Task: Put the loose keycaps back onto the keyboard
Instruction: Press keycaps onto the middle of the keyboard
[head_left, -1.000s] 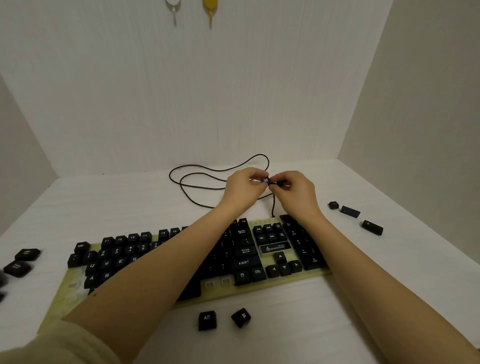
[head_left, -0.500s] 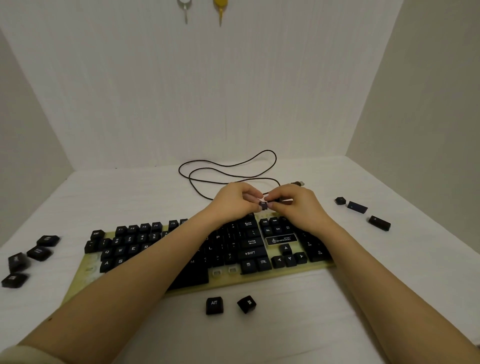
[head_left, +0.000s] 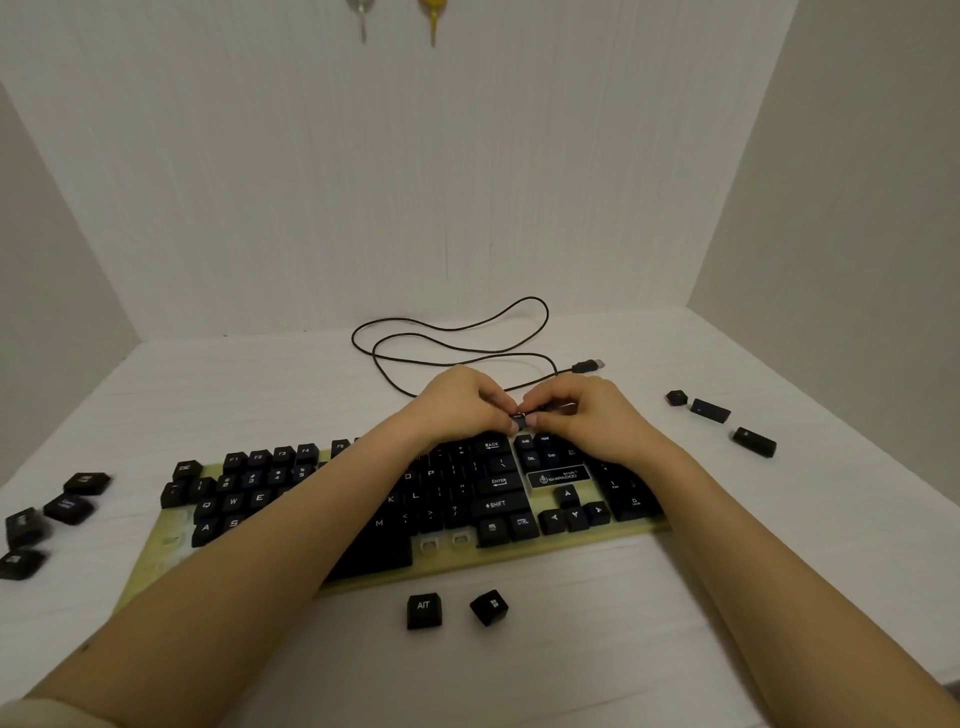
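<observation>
A black keyboard (head_left: 291, 493) on a yellowed base lies across the white table. My left hand (head_left: 460, 402) and my right hand (head_left: 587, 410) meet over its top row, right of the BACK key. Together they pinch one small black keycap (head_left: 521, 422) between their fingertips, just above the keys. In front of the keyboard lie the ALT keycap (head_left: 424, 610) and a Windows-logo keycap (head_left: 489, 607). Two bare switch posts (head_left: 444, 543) show in the bottom row.
Several loose keycaps (head_left: 67, 506) lie at the left of the keyboard. Three more (head_left: 709, 410) lie at the right, two of them long. The keyboard's black cable (head_left: 452, 332) coils behind my hands, ending in a USB plug (head_left: 589, 365). Walls enclose three sides.
Both hands came down and toward me with the small keycap, from above the cable to the keyboard's top row. The view shifted slightly.
</observation>
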